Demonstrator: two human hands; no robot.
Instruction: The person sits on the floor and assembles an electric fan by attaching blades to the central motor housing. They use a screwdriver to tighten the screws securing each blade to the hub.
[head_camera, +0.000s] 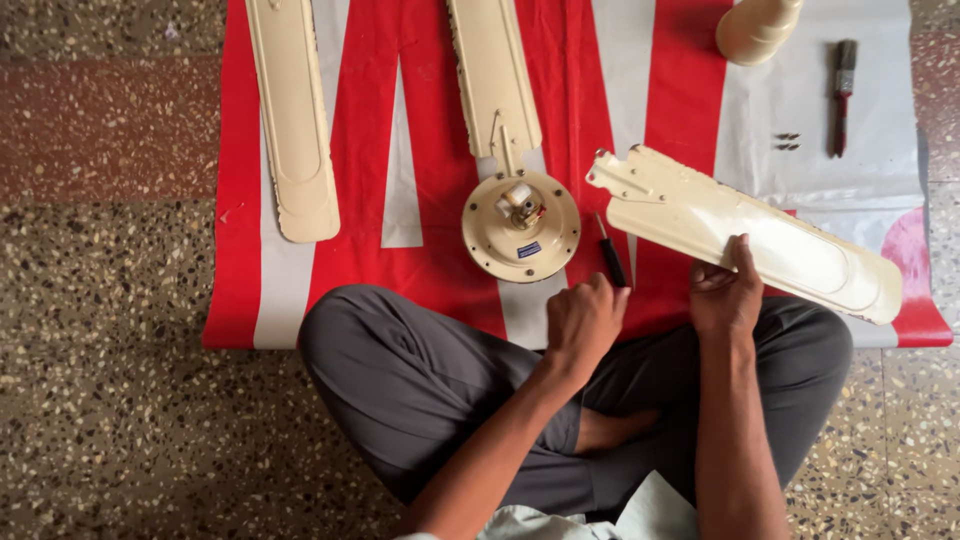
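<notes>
Right hand (725, 295) grips fan blade (745, 232), left hand (583, 320) fists screwdriver (611, 258) beside motor (521, 225); nearby brush (843, 92), screws (787, 141); top blades (293, 115) cropped.

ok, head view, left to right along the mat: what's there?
Loose blade → motor → screwdriver in left hand → blade in right hand → screws → brush.
</notes>
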